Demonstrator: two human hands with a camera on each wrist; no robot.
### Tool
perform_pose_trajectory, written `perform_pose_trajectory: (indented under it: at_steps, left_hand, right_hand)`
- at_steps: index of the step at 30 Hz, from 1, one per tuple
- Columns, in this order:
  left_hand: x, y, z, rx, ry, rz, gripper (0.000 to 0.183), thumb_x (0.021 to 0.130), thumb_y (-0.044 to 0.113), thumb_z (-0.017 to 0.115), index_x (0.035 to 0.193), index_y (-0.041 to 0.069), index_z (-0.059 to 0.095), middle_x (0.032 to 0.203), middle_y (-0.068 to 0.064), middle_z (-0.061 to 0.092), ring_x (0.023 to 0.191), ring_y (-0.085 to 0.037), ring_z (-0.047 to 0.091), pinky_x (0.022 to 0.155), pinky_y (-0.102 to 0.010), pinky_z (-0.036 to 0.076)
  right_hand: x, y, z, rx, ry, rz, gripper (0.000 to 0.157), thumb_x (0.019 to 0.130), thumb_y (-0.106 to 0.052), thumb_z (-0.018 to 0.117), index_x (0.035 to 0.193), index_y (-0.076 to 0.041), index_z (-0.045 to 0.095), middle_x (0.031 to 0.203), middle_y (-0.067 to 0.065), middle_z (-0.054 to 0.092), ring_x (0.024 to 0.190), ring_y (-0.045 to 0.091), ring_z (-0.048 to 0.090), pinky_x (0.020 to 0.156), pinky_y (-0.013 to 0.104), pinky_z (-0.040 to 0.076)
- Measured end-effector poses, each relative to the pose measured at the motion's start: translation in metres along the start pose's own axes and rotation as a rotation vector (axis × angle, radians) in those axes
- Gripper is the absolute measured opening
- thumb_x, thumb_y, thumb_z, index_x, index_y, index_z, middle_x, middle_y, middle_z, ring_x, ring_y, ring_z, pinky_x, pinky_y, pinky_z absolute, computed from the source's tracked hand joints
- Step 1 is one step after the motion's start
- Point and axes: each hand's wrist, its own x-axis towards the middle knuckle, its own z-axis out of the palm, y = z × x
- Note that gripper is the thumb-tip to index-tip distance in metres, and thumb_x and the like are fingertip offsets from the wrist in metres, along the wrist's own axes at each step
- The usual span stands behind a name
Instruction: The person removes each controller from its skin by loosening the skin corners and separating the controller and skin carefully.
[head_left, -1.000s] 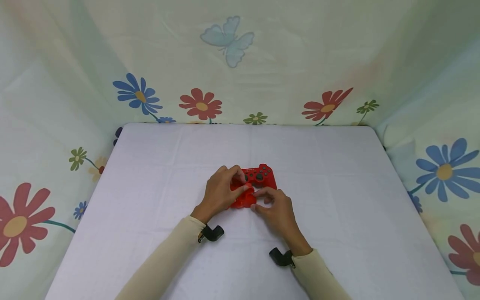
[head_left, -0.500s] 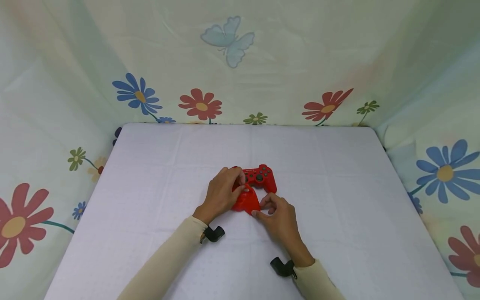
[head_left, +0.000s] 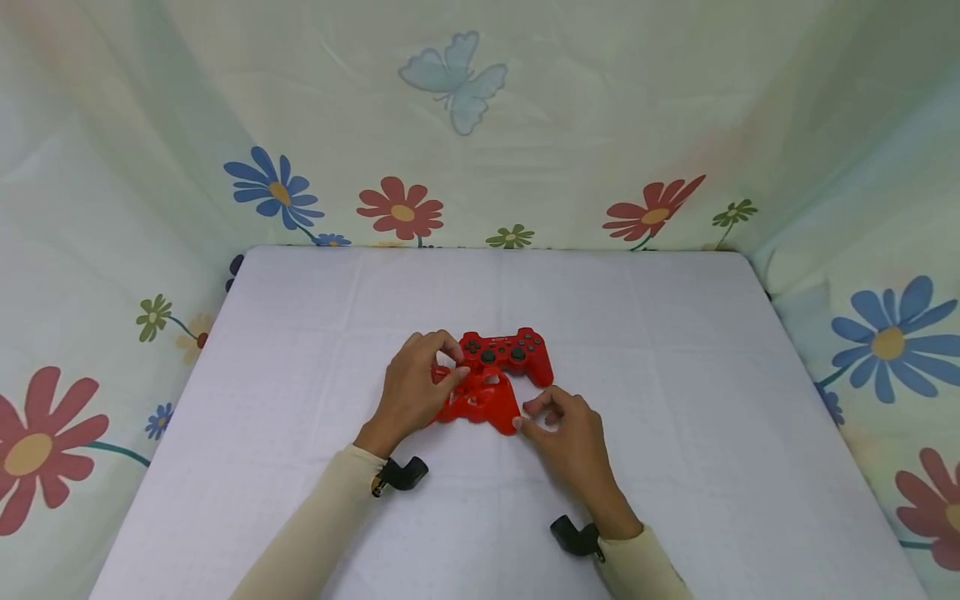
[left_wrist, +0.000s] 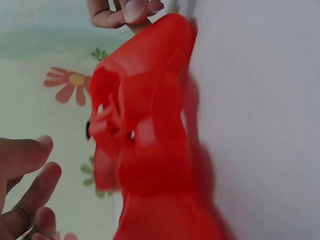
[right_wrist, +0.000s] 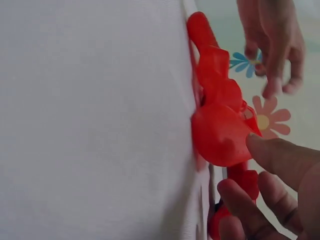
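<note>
A red rubbery game controller cover (head_left: 491, 404) lies on the white table in front of a red game controller (head_left: 536, 358) with dark sticks and buttons. My left hand (head_left: 418, 379) hovers over the cover's left end, thumb and finger parted around nothing. The left wrist view shows a gap between its fingers (left_wrist: 45, 182) and the cover. At the cover's right end, my right hand (head_left: 570, 433) rests its thumb against the edge of the grip, index finger standing apart from it. In the right wrist view that thumb (right_wrist: 277, 152) touches the cover's rounded grip.
A white cloth covers the table (head_left: 675, 333). Behind it and at both sides hangs a curtain (head_left: 570, 125) printed with flowers and a butterfly. A black wrist camera (head_left: 405, 473) sits on my left sleeve, with another (head_left: 573, 536) on the right.
My left hand has let go of the cover and moved left. The cover now lies spread out below the controller. My right hand has shifted slightly right and down.
</note>
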Motion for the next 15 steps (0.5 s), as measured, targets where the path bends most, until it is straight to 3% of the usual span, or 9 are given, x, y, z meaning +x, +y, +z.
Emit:
perform_pose_trajectory:
  at_steps: [6,10,15]
  left_hand:
    - [-0.025,-0.024,-0.026,0.013,-0.026,-0.118,0.025,0.095,0.023,0.08,0.115,0.02,0.064,0.113,0.003,0.072,0.099,-0.019,0.06,0.081,-0.036,0.052]
    - [-0.04,-0.035,-0.032,0.061,-0.129,-0.193,0.035,0.098,0.022,0.076,0.129,0.021,0.057,0.115,0.001,0.071,0.102,-0.018,0.06,0.084,-0.036,0.053]
    - [-0.046,-0.042,-0.03,0.028,-0.227,-0.206,0.044,0.101,0.019,0.073,0.137,0.023,0.049,0.112,-0.001,0.069,0.099,-0.017,0.062,0.085,-0.034,0.056]
  right_hand:
    - [0.016,0.005,-0.006,0.134,-0.172,-0.075,0.022,0.093,-0.018,0.084,0.108,-0.017,0.068,0.114,-0.001,0.076,0.102,0.017,0.07,0.085,0.026,0.057]
    - [0.027,0.009,-0.009,0.183,-0.298,-0.115,0.02,0.097,-0.014,0.078,0.112,-0.017,0.064,0.111,0.002,0.072,0.102,0.017,0.071,0.088,0.025,0.058]
    - [0.037,0.009,-0.009,0.235,-0.433,-0.143,0.013,0.103,-0.01,0.068,0.111,-0.013,0.058,0.101,0.005,0.069,0.097,0.019,0.068,0.083,0.025,0.055]
